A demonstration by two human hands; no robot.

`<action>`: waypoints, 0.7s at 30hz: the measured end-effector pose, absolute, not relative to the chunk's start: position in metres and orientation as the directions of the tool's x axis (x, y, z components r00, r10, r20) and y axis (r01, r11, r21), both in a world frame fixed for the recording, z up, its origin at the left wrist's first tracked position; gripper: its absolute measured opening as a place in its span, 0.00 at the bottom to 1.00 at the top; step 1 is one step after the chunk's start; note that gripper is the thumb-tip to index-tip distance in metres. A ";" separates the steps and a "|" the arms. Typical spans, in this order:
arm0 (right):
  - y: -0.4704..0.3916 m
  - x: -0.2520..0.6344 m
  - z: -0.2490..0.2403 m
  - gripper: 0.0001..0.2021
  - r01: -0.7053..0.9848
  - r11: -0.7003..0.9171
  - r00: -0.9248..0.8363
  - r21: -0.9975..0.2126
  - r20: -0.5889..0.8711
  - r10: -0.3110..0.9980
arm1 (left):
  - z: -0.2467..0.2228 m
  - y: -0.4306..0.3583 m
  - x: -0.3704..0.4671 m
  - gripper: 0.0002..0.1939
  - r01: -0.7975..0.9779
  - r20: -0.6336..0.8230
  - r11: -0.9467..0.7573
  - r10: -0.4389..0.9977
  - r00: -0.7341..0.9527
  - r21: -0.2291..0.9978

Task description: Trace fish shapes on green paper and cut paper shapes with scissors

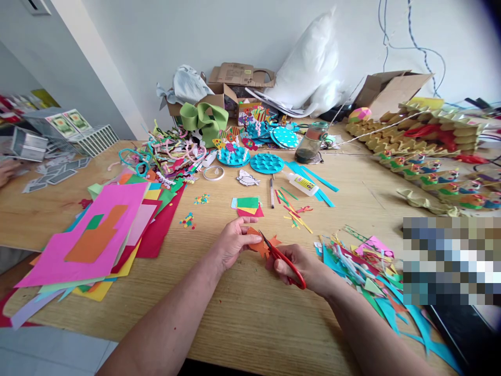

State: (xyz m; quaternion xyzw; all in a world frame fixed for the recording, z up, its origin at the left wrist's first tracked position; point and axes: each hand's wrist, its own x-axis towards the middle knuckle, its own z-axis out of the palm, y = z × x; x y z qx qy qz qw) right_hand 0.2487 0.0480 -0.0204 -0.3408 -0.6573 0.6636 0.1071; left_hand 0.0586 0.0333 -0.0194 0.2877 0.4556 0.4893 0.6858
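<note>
My left hand (237, 241) pinches a piece of orange paper (258, 244) between thumb and fingers over the middle of the table. My right hand (299, 269) is closed on red-handled scissors (295, 275), whose dark blades lie across the paper and point up and left. The paper's right side has a jagged, cut outline. Just beyond my hands lies a small stack of green, yellow and red paper rectangles (248, 203). A pen (272, 193) and a white fish cutout (248, 178) rest farther back.
Coloured paper sheets (117, 230) are piled at the left, paper scraps (368, 266) at the right. A glue bottle (302, 184) lies near thin paper strips (293, 211). Blue scalloped discs (266, 163), a glass jar (310, 143) and egg cartons (430, 133) stand behind. Another person's hand (6, 171) shows far left.
</note>
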 end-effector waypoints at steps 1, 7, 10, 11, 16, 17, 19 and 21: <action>0.048 0.249 -0.020 0.30 0.305 -0.114 -0.744 -0.945 -0.312 0.591 | -0.019 0.033 0.059 0.30 -0.408 -0.343 0.356 0.933 0.108 0.841; 0.048 0.248 -0.020 0.30 0.311 -0.114 -0.741 -0.944 -0.315 0.592 | -0.019 0.034 0.058 0.30 -0.409 -0.339 0.353 0.935 0.109 0.841; 0.048 0.247 -0.020 0.31 0.319 -0.121 -0.730 -0.940 -0.325 0.601 | -0.020 0.034 0.058 0.29 -0.411 -0.340 0.354 0.934 0.109 0.840; 0.048 0.247 -0.020 0.31 0.323 -0.123 -0.725 -0.938 -0.329 0.605 | -0.021 0.034 0.058 0.29 -0.414 -0.341 0.354 0.934 0.108 0.839; 0.047 0.248 -0.019 0.32 0.330 -0.132 -0.716 -0.935 -0.339 0.610 | -0.021 0.034 0.058 0.29 -0.431 -0.365 0.365 0.927 0.086 0.825; 0.047 0.248 -0.020 0.31 0.328 -0.131 -0.719 -0.936 -0.337 0.608 | -0.020 0.034 0.058 0.29 -0.432 -0.371 0.367 0.925 0.079 0.824; 0.048 0.249 -0.021 0.31 0.321 -0.128 -0.724 -0.938 -0.330 0.605 | -0.020 0.034 0.058 0.29 -0.430 -0.377 0.369 0.924 0.071 0.824; 0.048 0.249 -0.022 0.30 0.311 -0.130 -0.731 -0.941 -0.325 0.601 | -0.019 0.034 0.058 0.29 -0.425 -0.375 0.370 0.924 0.076 0.826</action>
